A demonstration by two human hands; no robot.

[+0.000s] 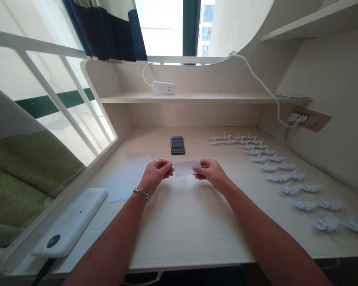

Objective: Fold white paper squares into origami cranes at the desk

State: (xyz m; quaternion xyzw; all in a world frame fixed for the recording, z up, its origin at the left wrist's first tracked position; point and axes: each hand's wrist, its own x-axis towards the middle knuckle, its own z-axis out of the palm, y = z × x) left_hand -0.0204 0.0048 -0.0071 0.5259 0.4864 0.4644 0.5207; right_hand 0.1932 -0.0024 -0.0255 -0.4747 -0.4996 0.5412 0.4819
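A small white rectangle of paper, perhaps folded, is held level above the desk between my hands. My right hand pinches its right end, thumb on top. At the opposite edge, my left hand has its fingers closed with the tips at the paper; how much they grip is hard to see. Loose white paper sheets lie on the desk left of and behind my left wrist. Folded paper cranes stand in rows to the right of my right hand.
A dark, partly blurred small object lies beyond my hands. A white power bank-like device with a cable sits at the left edge. A power strip rests on the shelf. A white cord runs to the wall socket.
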